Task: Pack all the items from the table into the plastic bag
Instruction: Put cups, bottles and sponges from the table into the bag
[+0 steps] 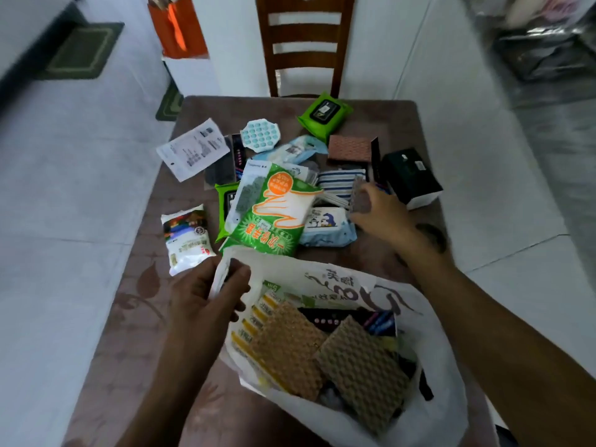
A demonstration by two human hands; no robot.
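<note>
— Holding what, exactly?

— My left hand (pixel 206 295) pinches the rim of the white printed plastic bag (pixel 429 398), fingers curled round the edge. I'd say that keeps the mouth pulled open toward the pile, so things can go in one-handed. The bag lies at the table's near edge, already carrying two tan waffle-textured sponge pads (pixel 287 346) and a yellow-striped packet (pixel 250 333).

— And the other hand?

— My right hand (pixel 383 214) is out over the heap near the table's right edge, fingers closing on a small grey textured pad (pixel 359 196). It's blurred, so I can't swear the grip is firm.

— What's around it?

— Just beside it, a blue-and-white striped pouch (pixel 338 183) and a pale blue cartoon-printed wipes pack (pixel 325 227). A black box (pixel 411 175) sits at the right edge, and a big green-and-white bag of disposable gloves (pixel 277 214) tops the middle.

— Much left?

— Plenty: a white rice-like packet (pixel 187 240) near the left edge, green wipes pack (pixel 324 116) at the far edge.
</note>
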